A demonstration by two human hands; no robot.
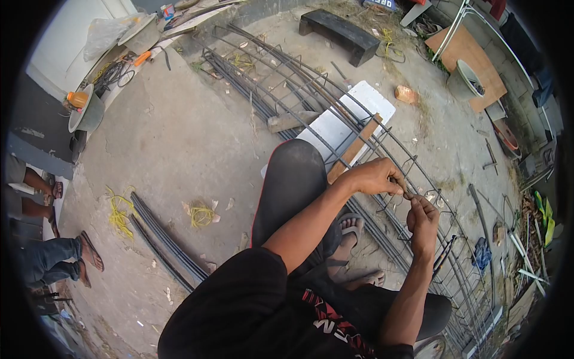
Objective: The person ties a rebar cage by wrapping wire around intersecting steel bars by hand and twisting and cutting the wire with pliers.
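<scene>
Where the left hand (376, 176) and right hand (423, 216) meet in the head view, each grip is narrow, fingertips pinching a small thin piece (408, 192), too small to identify, above the steel-bar frame (415, 166) on the right. At far left, a grey basin (92, 116) holds an orange bottle (78, 99); farther off, a clear plastic bag (107, 37) lies against a second basin (140, 37), contents unclear. At far right, a pale bucket (460, 87) contains dark items (476, 87), indistinct, beside a brown board (487, 60).
</scene>
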